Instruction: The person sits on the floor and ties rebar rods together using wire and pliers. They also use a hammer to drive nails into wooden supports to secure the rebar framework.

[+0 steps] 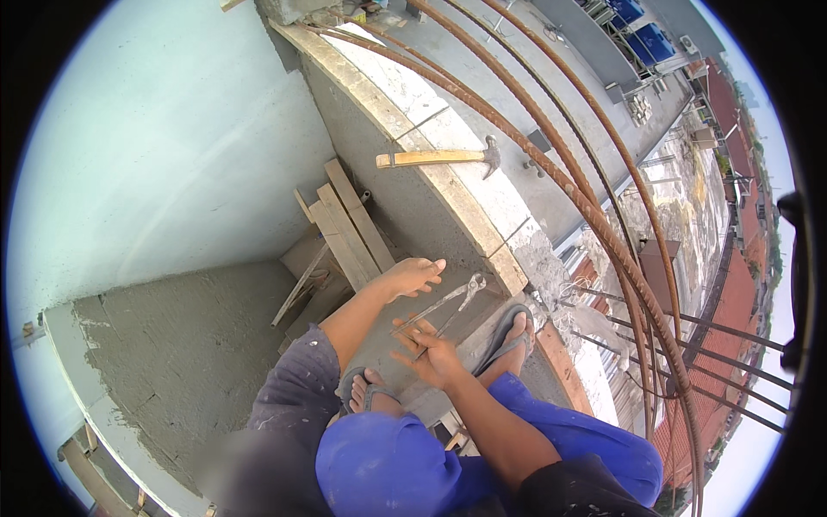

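A pair of long-handled pincers (457, 295) rests in my right hand (428, 355), its jaws pointing away from me and its two handles spread apart. The right fingers lie around and between the handles. Just left of the jaws is my left hand (412, 277), with its fingers curled and the thumb drawn against them. Whatever the left fingers may hold is too small to tell. Farther off, a claw hammer (444, 158) with a yellow wooden handle lies across the top of the low wall, its head to the right.
Planks (345, 226) lean in the corner left of the low wall (469, 198). Rusty bent rebars (579, 191) arch along the right, and straight bars (732, 354) stick out lower down. My sandalled feet (377, 392) stand below my hands. Red roofs (722, 345) lie far below.
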Motion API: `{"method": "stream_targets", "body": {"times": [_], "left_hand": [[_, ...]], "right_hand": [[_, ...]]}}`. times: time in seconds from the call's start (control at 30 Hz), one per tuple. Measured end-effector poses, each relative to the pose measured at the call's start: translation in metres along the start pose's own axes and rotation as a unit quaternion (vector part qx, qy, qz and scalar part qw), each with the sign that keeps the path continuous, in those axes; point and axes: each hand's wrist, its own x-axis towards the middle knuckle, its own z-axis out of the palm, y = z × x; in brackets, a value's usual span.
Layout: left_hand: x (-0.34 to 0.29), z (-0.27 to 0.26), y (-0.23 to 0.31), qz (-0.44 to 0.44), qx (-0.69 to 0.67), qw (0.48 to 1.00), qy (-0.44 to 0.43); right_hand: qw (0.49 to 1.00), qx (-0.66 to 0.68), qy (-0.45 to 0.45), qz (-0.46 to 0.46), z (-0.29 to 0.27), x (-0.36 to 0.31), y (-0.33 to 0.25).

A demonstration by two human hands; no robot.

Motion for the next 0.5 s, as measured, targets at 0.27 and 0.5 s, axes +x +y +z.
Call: {"method": "stream_targets", "body": {"times": [0.27,0.5], "left_hand": [[0.061,0.036,0.033,0.116,0.098,0.986,0.072],[0.107,0.039,0.075,0.050,-0.155,0.966,0.200]], "right_hand": [[0.990,0.100,0.013,0.095,-0.005,-0.040,0.044],[0.910,-0.377,0.167,0.054,-0.030,-0.091,-0.022]]}}
